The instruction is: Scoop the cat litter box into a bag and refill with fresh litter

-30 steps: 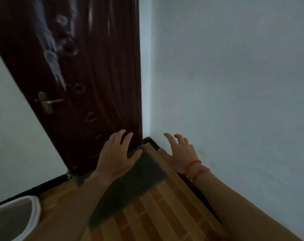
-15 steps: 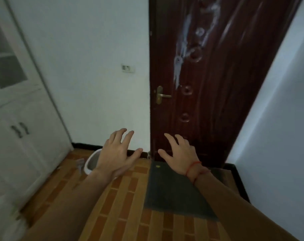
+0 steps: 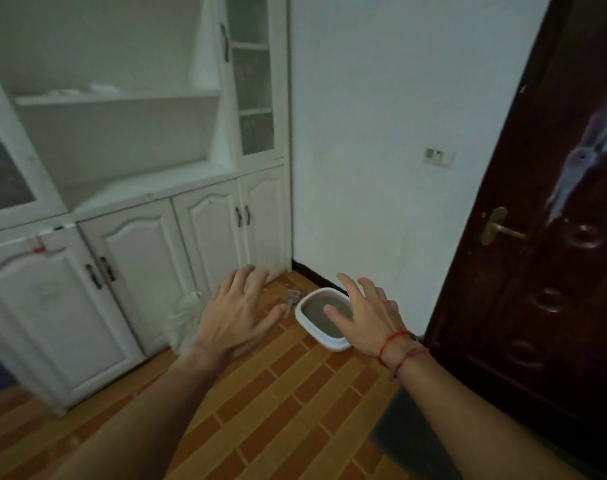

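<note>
A white litter box (image 3: 307, 322) with grey litter inside sits on the brick-patterned floor against the white wall. A grey scoop (image 3: 291, 298) lies on the floor just left of it. A pale plastic bag (image 3: 182, 320) leans against the white cabinet. My left hand (image 3: 234, 317) and my right hand (image 3: 366, 315) are both held out in front of me in the air, fingers spread, holding nothing. My right hand covers part of the box from view.
White cabinets (image 3: 132, 258) with handled doors line the left side. A dark wooden door (image 3: 555, 237) with a brass handle stands on the right, with a dark mat (image 3: 409, 431) on the floor before it.
My view has swung left from the door and wall corner to the cabinets and the litter box. Both hands stay spread and empty.
</note>
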Available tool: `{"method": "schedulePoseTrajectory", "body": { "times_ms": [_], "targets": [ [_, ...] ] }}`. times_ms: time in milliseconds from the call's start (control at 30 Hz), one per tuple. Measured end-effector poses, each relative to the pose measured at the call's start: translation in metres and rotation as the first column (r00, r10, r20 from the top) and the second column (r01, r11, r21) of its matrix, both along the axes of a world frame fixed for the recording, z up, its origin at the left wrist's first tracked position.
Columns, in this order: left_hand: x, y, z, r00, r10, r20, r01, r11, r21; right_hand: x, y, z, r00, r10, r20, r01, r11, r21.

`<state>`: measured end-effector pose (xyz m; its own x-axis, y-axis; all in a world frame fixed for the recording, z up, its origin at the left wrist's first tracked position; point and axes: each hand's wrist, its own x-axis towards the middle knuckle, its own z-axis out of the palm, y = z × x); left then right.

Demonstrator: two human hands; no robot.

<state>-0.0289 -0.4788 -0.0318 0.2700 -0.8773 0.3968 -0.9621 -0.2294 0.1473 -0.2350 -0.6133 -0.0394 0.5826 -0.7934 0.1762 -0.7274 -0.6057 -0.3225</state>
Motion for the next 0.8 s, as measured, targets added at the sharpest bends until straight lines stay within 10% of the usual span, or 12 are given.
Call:
{"method": "schedulePoseTrajectory", "body": {
  "times_ms": [800],
  "targets": [
    [0.092, 0.137, -0.016, 0.936, 0.35, -0.035, -0.351, 0.936, 0.001, 0.156, 0.07, -0.018, 0.944, 0.309, -0.114, -0.316, 0.947, -0.054]
  ]
}}
